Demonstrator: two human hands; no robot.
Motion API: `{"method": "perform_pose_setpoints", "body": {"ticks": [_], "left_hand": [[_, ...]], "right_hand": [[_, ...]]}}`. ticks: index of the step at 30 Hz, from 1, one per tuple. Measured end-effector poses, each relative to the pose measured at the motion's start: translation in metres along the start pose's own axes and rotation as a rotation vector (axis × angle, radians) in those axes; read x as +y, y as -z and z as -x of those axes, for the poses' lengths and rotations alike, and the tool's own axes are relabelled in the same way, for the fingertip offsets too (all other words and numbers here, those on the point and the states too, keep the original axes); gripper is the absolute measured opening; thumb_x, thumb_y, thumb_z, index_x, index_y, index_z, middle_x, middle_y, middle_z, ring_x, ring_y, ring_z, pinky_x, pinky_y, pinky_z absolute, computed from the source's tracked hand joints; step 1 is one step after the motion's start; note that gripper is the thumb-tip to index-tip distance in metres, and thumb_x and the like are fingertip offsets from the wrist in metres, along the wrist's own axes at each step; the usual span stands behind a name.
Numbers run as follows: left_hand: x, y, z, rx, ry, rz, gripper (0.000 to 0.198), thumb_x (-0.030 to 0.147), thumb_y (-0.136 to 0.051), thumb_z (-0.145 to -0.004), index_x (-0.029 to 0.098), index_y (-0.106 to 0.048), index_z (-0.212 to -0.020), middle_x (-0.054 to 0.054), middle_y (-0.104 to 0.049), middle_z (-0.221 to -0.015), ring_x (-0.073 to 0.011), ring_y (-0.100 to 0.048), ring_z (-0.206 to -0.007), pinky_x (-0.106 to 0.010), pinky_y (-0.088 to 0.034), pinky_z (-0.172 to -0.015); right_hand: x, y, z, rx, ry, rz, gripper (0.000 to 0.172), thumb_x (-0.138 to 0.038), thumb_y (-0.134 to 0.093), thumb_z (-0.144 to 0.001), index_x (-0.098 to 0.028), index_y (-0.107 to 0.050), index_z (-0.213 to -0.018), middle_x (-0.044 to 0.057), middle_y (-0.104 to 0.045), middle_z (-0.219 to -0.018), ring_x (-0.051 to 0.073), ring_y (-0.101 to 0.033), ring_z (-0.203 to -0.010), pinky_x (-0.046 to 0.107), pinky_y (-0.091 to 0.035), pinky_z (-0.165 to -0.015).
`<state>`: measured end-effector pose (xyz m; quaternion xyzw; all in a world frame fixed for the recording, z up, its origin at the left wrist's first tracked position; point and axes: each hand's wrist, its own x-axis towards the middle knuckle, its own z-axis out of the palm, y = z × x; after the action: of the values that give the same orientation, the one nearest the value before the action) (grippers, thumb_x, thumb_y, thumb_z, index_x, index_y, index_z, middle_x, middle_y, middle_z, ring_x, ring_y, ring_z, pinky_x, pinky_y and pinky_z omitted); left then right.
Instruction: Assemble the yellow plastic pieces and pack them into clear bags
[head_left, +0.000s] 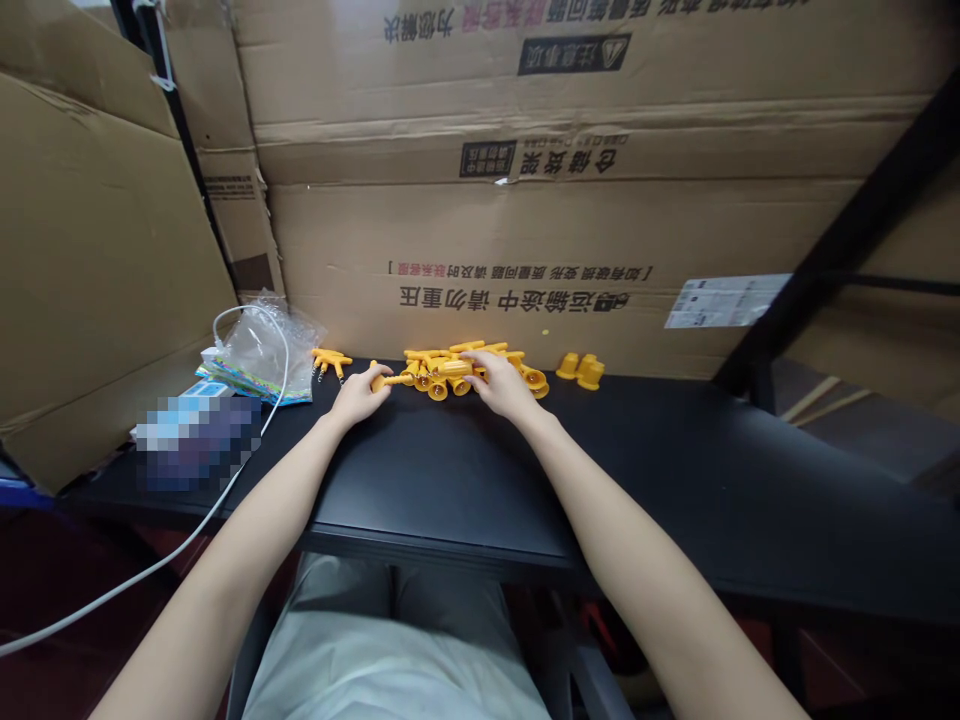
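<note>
My left hand (363, 394) is closed on a yellow T-handled corkscrew (397, 380), whose shaft points right. My right hand (501, 382) grips a yellow bell-shaped plastic piece (452, 369), lying sideways with one end toward the corkscrew. A small gap seems to separate the two parts, with thin metal between them. Behind and under both hands lies a pile of yellow pieces (438, 391), T-handles at the back and cup-like openings in front. My right fingers partly cover the pile.
Several T-handled corkscrews (330, 358) with metal spirals lie at the left. More bell-shaped pieces (589, 374) stand at the right. A clear plastic bag (259, 345) and a white cable (180, 548) occupy the left side. Cardboard (480, 225) walls the black table (450, 480) at the back.
</note>
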<state>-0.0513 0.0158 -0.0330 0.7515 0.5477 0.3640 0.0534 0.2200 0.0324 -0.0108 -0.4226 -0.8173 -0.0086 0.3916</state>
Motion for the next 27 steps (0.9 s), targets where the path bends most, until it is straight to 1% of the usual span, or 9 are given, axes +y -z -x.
{"method": "perform_pose_setpoints", "body": {"ticks": [3, 6, 9, 12, 15, 20, 23, 25, 27], "left_hand": [[-0.001, 0.000, 0.000, 0.002, -0.012, 0.016, 0.032, 0.030, -0.052, -0.078, 0.022, -0.062, -0.108, 0.000, -0.064, -0.075, -0.0139, -0.056, -0.065, -0.024, -0.043, -0.069], [-0.001, 0.000, 0.000, 0.011, -0.024, 0.032, 0.033, 0.030, -0.052, -0.077, 0.020, -0.063, -0.107, 0.001, -0.062, -0.072, -0.0132, -0.055, -0.063, -0.024, -0.042, -0.066], [0.000, 0.001, 0.000, 0.010, -0.032, 0.040, 0.033, 0.031, -0.051, -0.078, 0.020, -0.063, -0.106, 0.001, -0.061, -0.070, -0.0128, -0.054, -0.062, -0.023, -0.041, -0.064], [0.001, 0.001, 0.000, 0.003, -0.038, 0.043, 0.033, 0.032, -0.051, -0.078, 0.020, -0.063, -0.106, 0.001, -0.060, -0.070, -0.0124, -0.053, -0.061, -0.023, -0.040, -0.063], [0.003, 0.002, 0.001, 0.003, -0.054, 0.046, 0.033, 0.031, -0.050, -0.078, 0.019, -0.062, -0.106, 0.001, -0.060, -0.070, -0.0122, -0.053, -0.061, -0.022, -0.039, -0.062], [0.010, 0.004, 0.003, -0.023, -0.090, 0.025, 0.036, 0.033, -0.049, -0.080, 0.020, -0.060, -0.111, 0.001, -0.060, -0.069, -0.0130, -0.054, -0.061, -0.022, -0.039, -0.062], [0.017, 0.008, 0.004, -0.042, -0.117, -0.013, 0.038, 0.029, -0.049, -0.081, 0.020, -0.058, -0.116, 0.000, -0.062, -0.073, -0.0144, -0.057, -0.064, -0.023, -0.040, -0.063], [0.021, 0.011, 0.005, -0.044, -0.119, -0.049, 0.037, 0.027, -0.050, -0.081, 0.021, -0.056, -0.117, -0.001, -0.064, -0.076, -0.0154, -0.059, -0.066, -0.023, -0.041, -0.065], [0.024, 0.013, 0.006, -0.044, -0.112, -0.083, 0.036, 0.027, -0.050, -0.082, 0.021, -0.056, -0.116, -0.002, -0.065, -0.078, -0.0163, -0.061, -0.069, -0.024, -0.042, -0.066]], "right_hand": [[-0.001, -0.001, 0.001, -0.033, 0.016, -0.052, 0.037, -0.014, -0.060, -0.077, -0.018, -0.061, -0.113, 0.011, -0.065, -0.115, 0.025, -0.063, -0.100, 0.046, -0.045, -0.095], [-0.004, -0.003, 0.001, -0.034, 0.016, -0.020, 0.036, -0.014, -0.060, -0.077, -0.020, -0.061, -0.113, 0.010, -0.067, -0.112, 0.026, -0.062, -0.101, 0.053, -0.038, -0.100], [-0.003, -0.003, 0.002, -0.010, -0.002, 0.019, 0.037, -0.014, -0.059, -0.078, -0.020, -0.060, -0.114, 0.010, -0.066, -0.115, 0.028, -0.060, -0.107, 0.057, -0.032, -0.103], [-0.001, -0.003, 0.002, 0.016, -0.010, 0.034, 0.036, -0.014, -0.059, -0.078, -0.021, -0.061, -0.114, 0.011, -0.065, -0.118, 0.029, -0.060, -0.108, 0.058, -0.030, -0.104], [-0.002, -0.003, 0.002, 0.009, 0.003, -0.010, 0.036, -0.014, -0.059, -0.078, -0.021, -0.061, -0.113, 0.010, -0.066, -0.115, 0.028, -0.060, -0.106, 0.058, -0.031, -0.103], [-0.015, -0.005, 0.002, -0.044, 0.013, -0.233, 0.034, -0.017, -0.062, -0.078, -0.020, -0.060, -0.112, 0.010, -0.065, -0.115, 0.024, -0.061, -0.104, 0.047, -0.044, -0.098], [-0.022, -0.005, 0.001, -0.078, -0.049, -0.441, 0.035, -0.022, -0.065, -0.078, -0.019, -0.058, -0.112, 0.011, -0.064, -0.116, 0.021, -0.063, -0.102, 0.042, -0.048, -0.094], [-0.026, -0.004, 0.000, -0.103, -0.125, -0.567, 0.031, -0.029, -0.067, -0.077, -0.017, -0.059, -0.105, 0.011, -0.066, -0.109, 0.021, -0.066, -0.095, 0.040, -0.051, -0.089], [-0.029, -0.003, 0.000, -0.137, -0.205, -0.651, 0.030, -0.040, -0.066, -0.077, -0.016, -0.060, -0.094, 0.010, -0.069, -0.094, 0.020, -0.069, -0.081, 0.040, -0.053, -0.084]]}}
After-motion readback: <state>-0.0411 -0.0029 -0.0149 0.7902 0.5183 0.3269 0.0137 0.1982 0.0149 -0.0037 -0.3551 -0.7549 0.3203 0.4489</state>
